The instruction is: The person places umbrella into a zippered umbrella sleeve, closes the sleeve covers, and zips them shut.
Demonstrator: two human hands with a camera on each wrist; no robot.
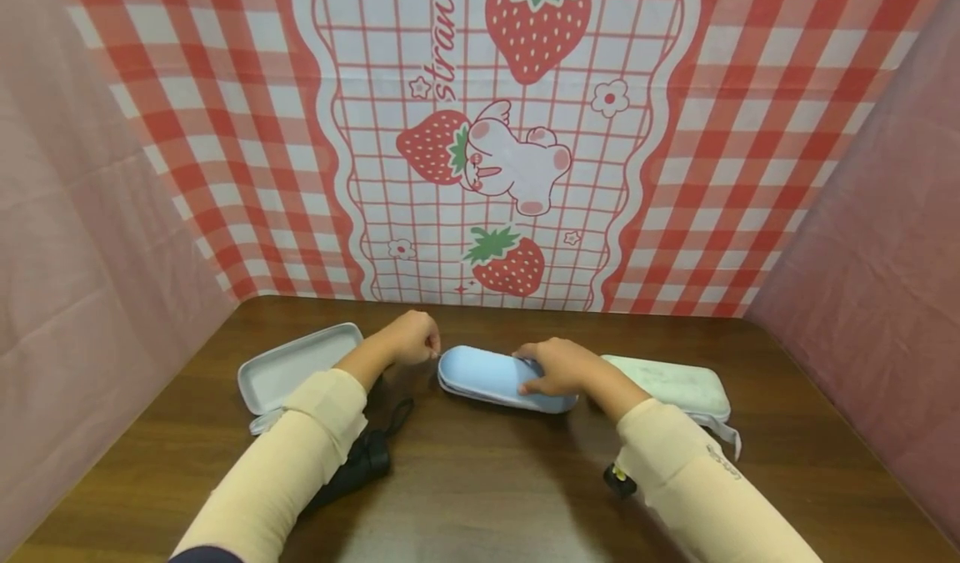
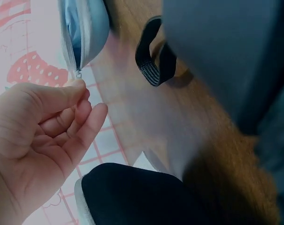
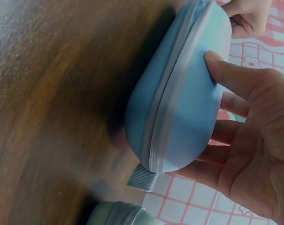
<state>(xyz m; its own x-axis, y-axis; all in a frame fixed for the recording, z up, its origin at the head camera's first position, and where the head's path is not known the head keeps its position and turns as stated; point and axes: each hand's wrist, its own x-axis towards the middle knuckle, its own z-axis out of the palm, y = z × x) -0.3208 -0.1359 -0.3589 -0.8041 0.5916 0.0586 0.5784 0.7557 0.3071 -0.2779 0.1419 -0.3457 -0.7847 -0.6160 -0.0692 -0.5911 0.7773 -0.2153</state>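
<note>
A light-blue zippered case [image 1: 483, 375] lies in the middle of the brown table, its zipper partly undone near the left end. My left hand [image 1: 412, 338] is at that end. In the left wrist view its thumb and forefinger pinch the small zipper pull [image 2: 79, 75], and the other fingers curl loosely. My right hand [image 1: 562, 367] grips the case toward its right end. The right wrist view shows the thumb on the case's upper face and the fingers along its far side, with a grey fabric tab [image 3: 142, 179] at the end.
At left lies a pale grey case [image 1: 300, 371], its hollow inside facing up. A black cylindrical object [image 1: 352, 467] with a wrist strap [image 1: 401, 414] lies partly behind my left forearm. A pale green case [image 1: 675, 386] with a strap rests at right. A strawberry-print cloth [image 1: 480, 246] hangs behind the table.
</note>
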